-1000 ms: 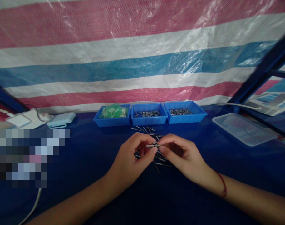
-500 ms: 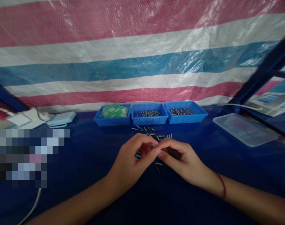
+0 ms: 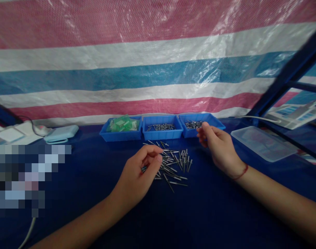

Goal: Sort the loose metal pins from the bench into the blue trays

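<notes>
Over the left side of a loose pile of blind rivets [image 3: 170,164] is my left hand [image 3: 139,169], its thumb and forefinger brought together. Anything between those fingertips is too small to make out. My right hand [image 3: 220,147] is raised at the front of the right blue bin [image 3: 206,129], which holds small metal pieces. Its fingers are curled in towards the thumb, and what they hold, if anything, is hidden. Several rivets stick out from beneath my left hand.
The middle blue bin [image 3: 163,134] contains more rivets. Green-and-clear plastic packets [image 3: 123,123] fill the left bin [image 3: 121,136]. A clear plastic lid [image 3: 263,143] lies at the right, a light-blue case [image 3: 61,133] at the left. A striped sheet [image 3: 147,79] hangs behind.
My hands were together over the pile and have parted. The right one has moved right and away from me to the right bin; the left stays near the rivets. The view has shifted slightly.
</notes>
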`<state>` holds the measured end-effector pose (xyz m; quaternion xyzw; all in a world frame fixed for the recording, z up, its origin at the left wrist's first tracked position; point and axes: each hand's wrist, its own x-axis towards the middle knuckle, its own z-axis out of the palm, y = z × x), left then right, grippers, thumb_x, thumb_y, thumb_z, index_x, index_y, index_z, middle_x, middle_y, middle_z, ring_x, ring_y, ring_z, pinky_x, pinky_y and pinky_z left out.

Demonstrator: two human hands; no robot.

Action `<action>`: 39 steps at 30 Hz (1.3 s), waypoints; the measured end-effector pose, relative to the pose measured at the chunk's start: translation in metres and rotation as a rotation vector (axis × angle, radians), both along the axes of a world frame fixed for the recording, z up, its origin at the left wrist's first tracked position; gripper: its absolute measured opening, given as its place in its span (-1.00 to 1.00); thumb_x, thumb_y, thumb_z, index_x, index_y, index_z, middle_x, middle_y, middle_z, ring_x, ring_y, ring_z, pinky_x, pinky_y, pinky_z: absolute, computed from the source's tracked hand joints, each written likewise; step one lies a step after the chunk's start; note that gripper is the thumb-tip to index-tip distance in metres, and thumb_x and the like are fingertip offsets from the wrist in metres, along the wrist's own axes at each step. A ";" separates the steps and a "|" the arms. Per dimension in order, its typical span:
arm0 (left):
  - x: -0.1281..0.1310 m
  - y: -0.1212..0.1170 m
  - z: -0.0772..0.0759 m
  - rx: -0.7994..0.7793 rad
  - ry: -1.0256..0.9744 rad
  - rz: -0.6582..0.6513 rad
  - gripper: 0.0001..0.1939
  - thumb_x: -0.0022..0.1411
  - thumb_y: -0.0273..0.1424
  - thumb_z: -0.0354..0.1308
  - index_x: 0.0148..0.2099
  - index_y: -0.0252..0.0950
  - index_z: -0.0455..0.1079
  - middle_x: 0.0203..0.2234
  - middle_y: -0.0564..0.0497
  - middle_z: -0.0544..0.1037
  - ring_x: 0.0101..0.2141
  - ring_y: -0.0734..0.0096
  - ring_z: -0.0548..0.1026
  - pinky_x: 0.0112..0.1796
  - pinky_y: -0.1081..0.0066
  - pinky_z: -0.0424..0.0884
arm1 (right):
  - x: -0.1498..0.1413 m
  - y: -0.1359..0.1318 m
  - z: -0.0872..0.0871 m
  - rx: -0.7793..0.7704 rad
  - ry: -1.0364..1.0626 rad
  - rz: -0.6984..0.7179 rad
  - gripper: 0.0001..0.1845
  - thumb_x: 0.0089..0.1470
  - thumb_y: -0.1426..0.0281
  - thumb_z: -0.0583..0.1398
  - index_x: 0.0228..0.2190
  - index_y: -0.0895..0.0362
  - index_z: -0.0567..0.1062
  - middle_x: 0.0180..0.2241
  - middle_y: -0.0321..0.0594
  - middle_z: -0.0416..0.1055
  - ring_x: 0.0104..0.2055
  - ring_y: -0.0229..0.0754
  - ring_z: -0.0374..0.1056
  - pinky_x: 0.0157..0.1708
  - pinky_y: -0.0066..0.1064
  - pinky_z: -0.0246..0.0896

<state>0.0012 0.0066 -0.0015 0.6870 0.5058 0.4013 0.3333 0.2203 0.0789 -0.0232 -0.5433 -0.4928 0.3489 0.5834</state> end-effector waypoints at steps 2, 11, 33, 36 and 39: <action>0.000 0.001 0.000 -0.009 0.005 -0.010 -0.84 0.23 -0.35 -0.01 -0.17 -0.26 0.32 -0.49 0.10 0.42 -0.49 0.49 0.41 -0.46 0.49 0.33 | 0.000 0.003 -0.003 -0.084 0.056 0.012 -0.57 0.01 0.05 0.14 -0.55 0.18 0.44 -0.60 -0.27 0.29 -0.60 -0.34 0.18 -0.65 -0.50 0.04; -0.041 0.034 0.010 0.177 0.630 -0.186 -0.78 0.25 -0.34 -0.04 -0.19 -0.27 0.40 -0.35 0.02 0.49 -0.38 0.39 0.43 -0.30 0.38 0.31 | -0.018 -0.018 -0.003 -0.076 -0.219 0.356 -0.59 0.05 0.11 0.11 -0.57 0.18 0.45 -0.62 -0.29 0.32 -0.56 -0.32 0.22 -0.53 -0.47 0.13; -0.045 0.034 0.001 0.104 0.820 -0.459 -0.81 0.27 -0.40 -0.05 -0.29 -0.28 0.38 -0.39 0.04 0.42 -0.41 0.46 0.41 -0.36 0.48 0.29 | -0.019 -0.032 -0.005 0.163 -0.578 0.520 -0.60 0.20 0.21 -0.01 -0.53 0.15 0.41 -0.55 -0.28 0.36 -0.49 -0.29 0.27 -0.47 -0.45 0.13; -0.043 0.033 0.002 0.140 0.879 -0.454 -0.81 0.28 -0.42 -0.05 -0.28 -0.29 0.38 -0.38 0.03 0.43 -0.40 0.44 0.42 -0.36 0.47 0.29 | -0.020 -0.033 -0.004 0.163 -0.565 0.524 -0.61 0.20 0.22 -0.01 -0.53 0.14 0.41 -0.55 -0.30 0.35 -0.49 -0.29 0.27 -0.46 -0.45 0.13; -0.039 0.031 0.003 0.184 0.960 -0.432 -0.81 0.28 -0.44 -0.06 -0.29 -0.32 0.37 -0.39 0.01 0.43 -0.40 0.40 0.43 -0.37 0.44 0.29 | -0.019 -0.033 -0.004 0.175 -0.555 0.528 -0.62 0.20 0.24 0.00 -0.55 0.14 0.40 -0.57 -0.31 0.34 -0.49 -0.30 0.27 -0.46 -0.45 0.14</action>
